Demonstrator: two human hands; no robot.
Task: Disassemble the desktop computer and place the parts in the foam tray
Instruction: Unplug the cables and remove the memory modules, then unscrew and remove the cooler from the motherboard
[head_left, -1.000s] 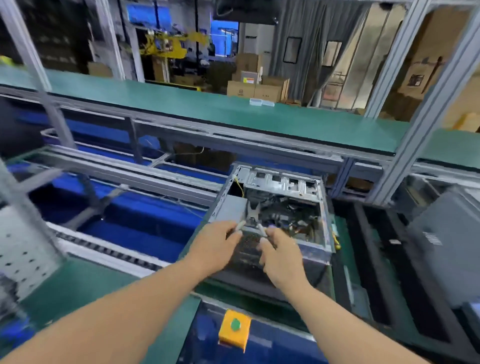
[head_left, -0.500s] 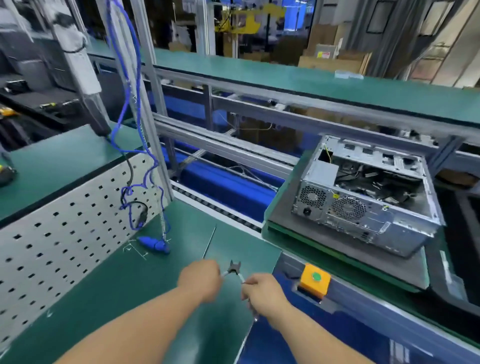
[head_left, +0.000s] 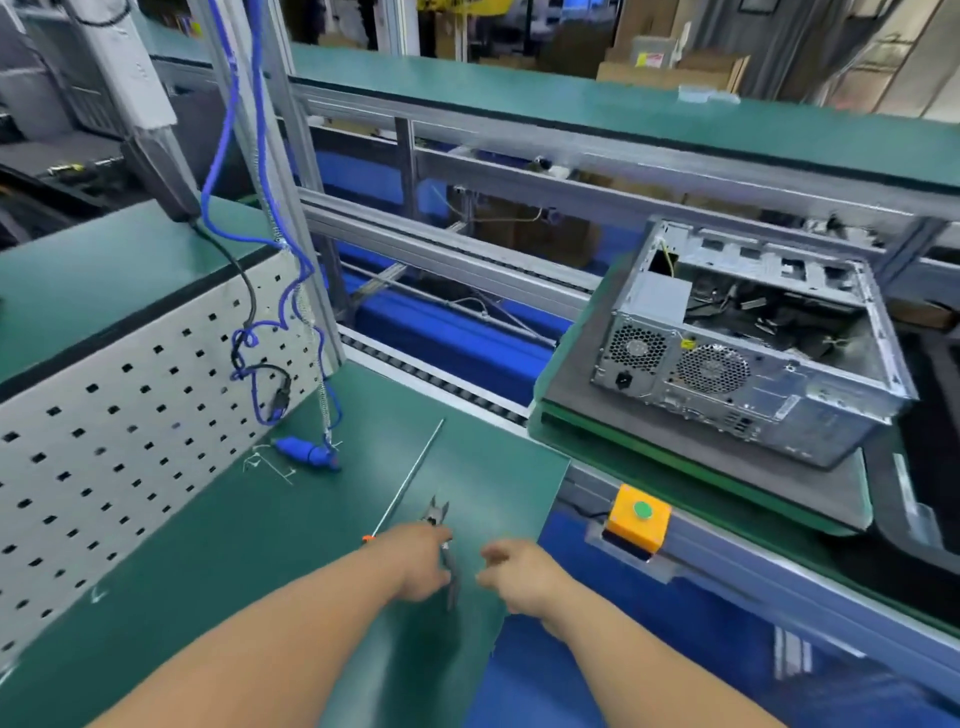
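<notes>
The open metal desktop computer case (head_left: 743, 358) lies on a grey pad (head_left: 810, 483) on the conveyor at the right, its fans facing me and loose cables inside. A black foam tray (head_left: 932, 415) shows at the far right edge. On the green bench mat (head_left: 260, 545) lies a pair of small cutters (head_left: 439, 514). My left hand (head_left: 415, 564) grips the cutters at their handles, jaws pointing away. My right hand (head_left: 519, 577) hovers just right of the handles, fingers loosely curled and holding nothing.
A long thin rod with an orange end (head_left: 410, 478) lies on the mat just beyond my left hand. A blue cable with a plug (head_left: 306, 453) hangs down beside a white pegboard (head_left: 104, 441). An orange box with a green button (head_left: 640, 517) sits on the conveyor rail.
Both hands came back from the computer case to the bench with the cutters. The cutters now lie on the mat and my right hand has let go of them.
</notes>
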